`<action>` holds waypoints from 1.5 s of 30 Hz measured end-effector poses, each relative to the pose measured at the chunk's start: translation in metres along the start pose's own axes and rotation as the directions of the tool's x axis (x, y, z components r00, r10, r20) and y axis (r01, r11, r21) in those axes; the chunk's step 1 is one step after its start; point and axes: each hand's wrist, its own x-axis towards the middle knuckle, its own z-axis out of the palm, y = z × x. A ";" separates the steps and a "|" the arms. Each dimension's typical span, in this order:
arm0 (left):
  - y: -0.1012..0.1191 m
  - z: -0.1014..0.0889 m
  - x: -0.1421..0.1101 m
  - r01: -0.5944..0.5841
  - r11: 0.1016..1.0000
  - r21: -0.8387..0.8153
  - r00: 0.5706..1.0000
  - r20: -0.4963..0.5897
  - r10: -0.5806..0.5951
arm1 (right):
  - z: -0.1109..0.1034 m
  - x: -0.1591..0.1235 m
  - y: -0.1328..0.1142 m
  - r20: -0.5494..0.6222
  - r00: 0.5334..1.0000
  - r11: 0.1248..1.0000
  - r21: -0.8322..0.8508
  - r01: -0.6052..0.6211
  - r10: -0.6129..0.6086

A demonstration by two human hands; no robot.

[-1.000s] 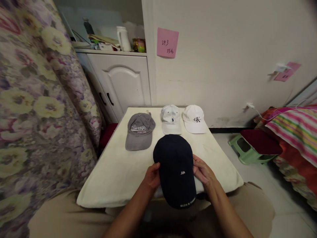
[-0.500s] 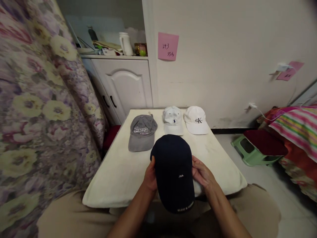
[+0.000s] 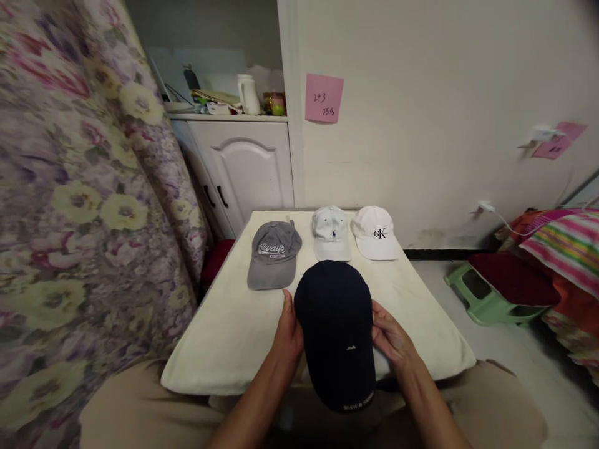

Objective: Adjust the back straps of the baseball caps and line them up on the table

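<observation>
A navy baseball cap [image 3: 334, 318] is held over the near part of the table, its brim toward me, with small white lettering along the brim's edge. My left hand [image 3: 289, 330] grips its left side; the thumb sticks up beside the crown and the other fingers are hidden beneath. On the opposite side, my right hand [image 3: 392, 333] pinches the cap's edge. Beyond it lie a grey cap [image 3: 272, 255] with "Always" lettering, a pale cap [image 3: 330, 234] with a small dark emblem, and a white cap [image 3: 375, 234] marked "CK".
A cream cloth covers the table [image 3: 219, 349]. Behind stand a white cabinet [image 3: 255, 165] and a wall with a pink note [image 3: 324, 98]. Floral curtain [image 3: 103, 218] hangs at left. To the right are a green stool [image 3: 482, 299] and a bed with striped cloth [image 3: 571, 234].
My left thumb has lifted off the navy cap's side and now points up. The whole view has shifted slightly, so everything appears a little lower and farther right.
</observation>
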 end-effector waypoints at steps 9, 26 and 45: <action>0.013 -0.010 0.012 -0.016 1.000 -0.007 0.999 -0.037 0.016 | -0.006 -0.007 -0.002 0.002 1.000 0.999 -0.022 -0.026 0.026; 0.012 -0.006 0.016 -0.032 0.995 -0.093 0.999 0.037 0.036 | -0.011 0.001 0.002 0.080 0.997 1.000 -0.003 0.001 -0.001; 0.011 -0.003 0.011 -0.011 0.995 -0.103 0.997 0.076 0.019 | -0.019 -0.002 0.005 0.052 0.999 1.000 0.001 0.000 0.000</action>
